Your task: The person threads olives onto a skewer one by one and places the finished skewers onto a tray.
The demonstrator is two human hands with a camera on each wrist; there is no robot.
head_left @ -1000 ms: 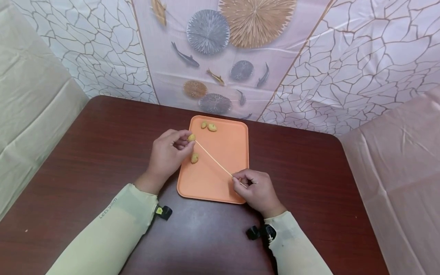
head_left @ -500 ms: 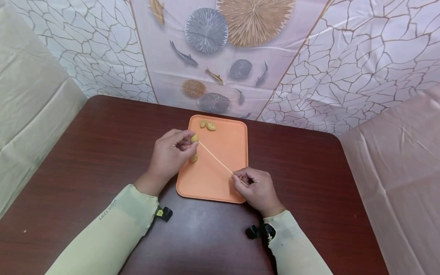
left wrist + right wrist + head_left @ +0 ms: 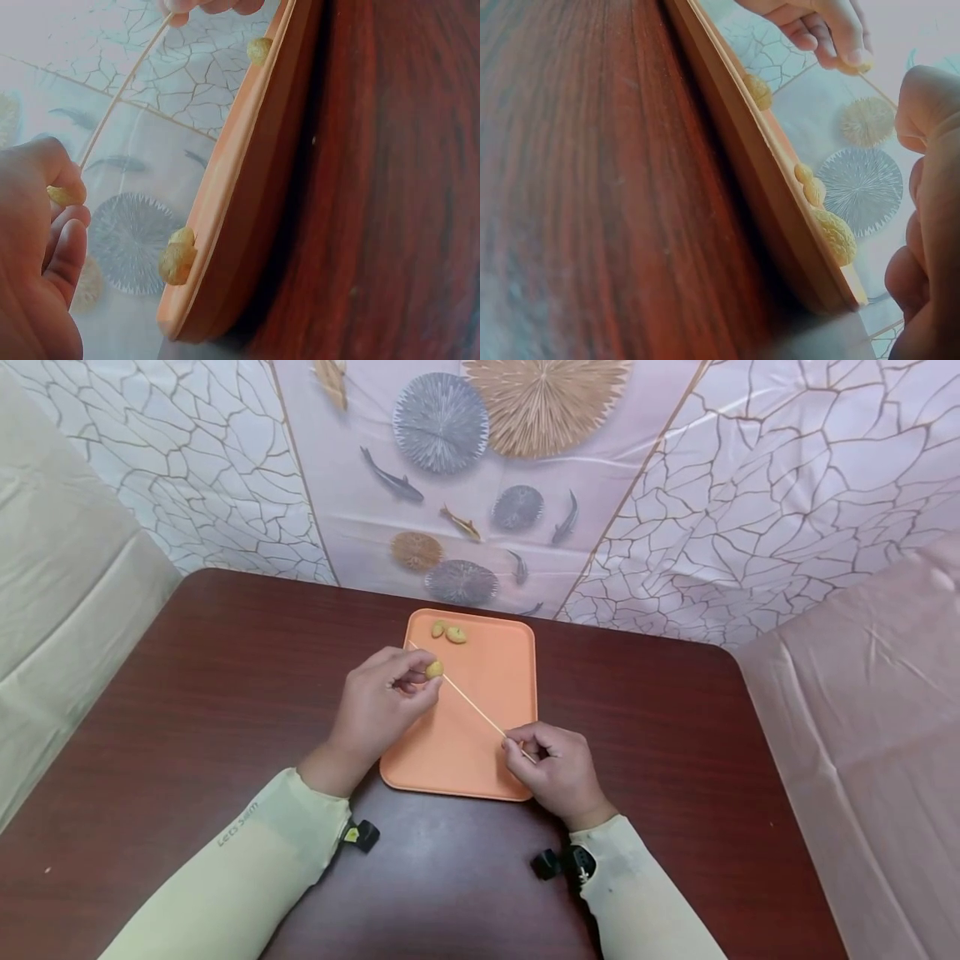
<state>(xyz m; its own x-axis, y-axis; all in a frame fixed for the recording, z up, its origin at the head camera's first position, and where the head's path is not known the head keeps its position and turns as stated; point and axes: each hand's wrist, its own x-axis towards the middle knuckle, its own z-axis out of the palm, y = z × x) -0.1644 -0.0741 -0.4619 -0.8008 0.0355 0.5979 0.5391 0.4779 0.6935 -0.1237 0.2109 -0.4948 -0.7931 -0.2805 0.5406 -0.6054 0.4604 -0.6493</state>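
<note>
My left hand (image 3: 386, 702) pinches a small yellow-green wrinkled piece (image 3: 434, 670) between thumb and fingers above the tray's left side. A thin pale skewer (image 3: 474, 705) slants through the piece, its far tip showing just past my left fingers. Lower right, my right hand (image 3: 558, 768) grips the skewer's near part. Under both hands lies an orange rectangular tray (image 3: 457, 777). Two similar pieces, a smaller one (image 3: 438, 629) and a larger one (image 3: 456, 635), sit near its far left corner. Another piece (image 3: 757, 91) on the tray shows in the right wrist view; in the head view my left hand hides it.
A dark reddish-brown table (image 3: 645, 718) extends around the tray. Behind it hangs a patterned cloth (image 3: 517, 552) with fish and round motifs. Plain pale cloth (image 3: 877, 693) closes off the right side, and another sheet (image 3: 67, 593) hangs at the left.
My left hand and the piece have shifted right and slightly nearer along the skewer, whose tip now shows beyond the fingers. The piece on the tray's left side has become covered. My right hand stays nearly still.
</note>
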